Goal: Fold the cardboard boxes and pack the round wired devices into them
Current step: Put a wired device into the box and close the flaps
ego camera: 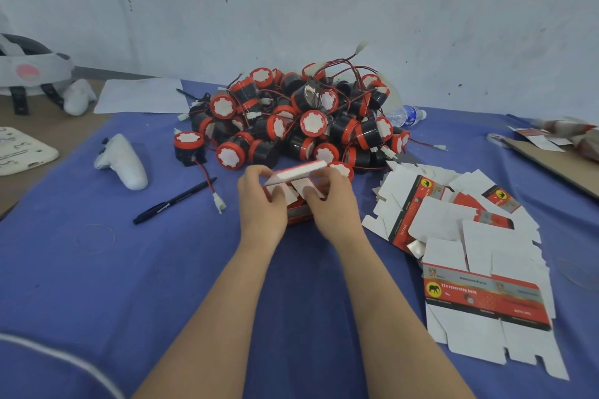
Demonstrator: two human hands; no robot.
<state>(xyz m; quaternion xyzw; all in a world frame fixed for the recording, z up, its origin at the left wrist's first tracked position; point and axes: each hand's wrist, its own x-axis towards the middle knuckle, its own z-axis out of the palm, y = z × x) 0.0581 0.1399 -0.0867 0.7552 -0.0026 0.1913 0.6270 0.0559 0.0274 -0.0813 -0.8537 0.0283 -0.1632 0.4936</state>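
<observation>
Box (296, 214) sits mid-table, just near of the devices (291, 120) pile. Step looks like end-flap folding. Left hand (262, 204) and right hand (334, 204) each pinch white flaps, with the lid flap tipped up. Can't tell if it's loaded. Next: tuck the sides, seat the lid. Thin glossy creased card. Devices are squat black-red cylinders with thin wires. Flat blanks (453, 236) lie to the right.

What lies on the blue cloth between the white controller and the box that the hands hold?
The head view shows a black pen and a wired white plug there, left of the box.
</observation>
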